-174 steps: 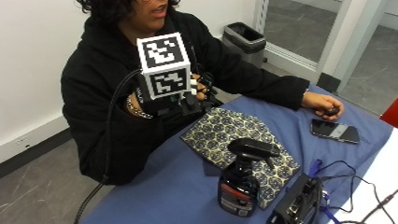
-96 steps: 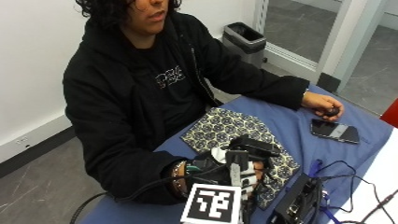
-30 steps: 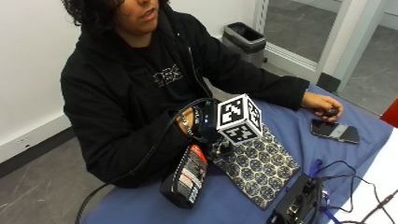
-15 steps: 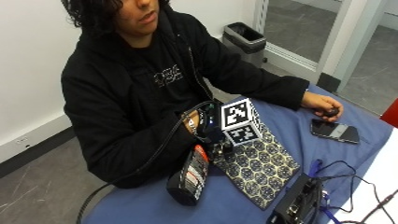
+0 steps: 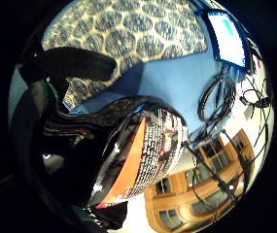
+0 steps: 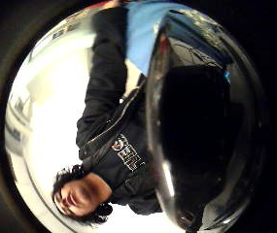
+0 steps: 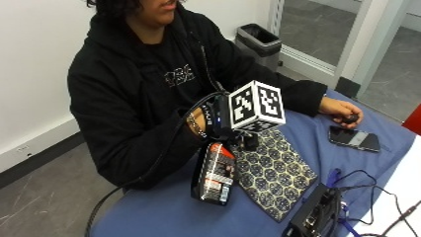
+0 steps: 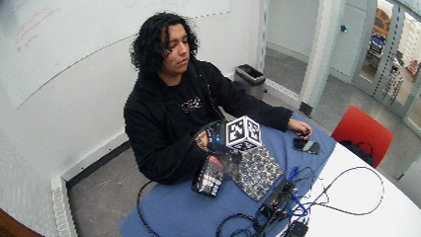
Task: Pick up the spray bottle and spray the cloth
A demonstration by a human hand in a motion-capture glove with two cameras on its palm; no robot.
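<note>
Holding the bottle [image 7: 212,174] lifted off the surface [image 7: 158,215] just beside the cloth [image 7: 271,170], the right hand [image 7: 224,129] grips its head; pickup looks done; next, aim the nozzle at the cloth and squeeze the trigger.

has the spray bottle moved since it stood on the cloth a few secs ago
Yes. The spray bottle is now lifted off the cloth, held by the right hand at the cloth's edge nearest the person, tilted over the blue table.

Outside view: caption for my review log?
Gloved right hand holds black spray bottle beside patterned cloth on blue table.
</note>
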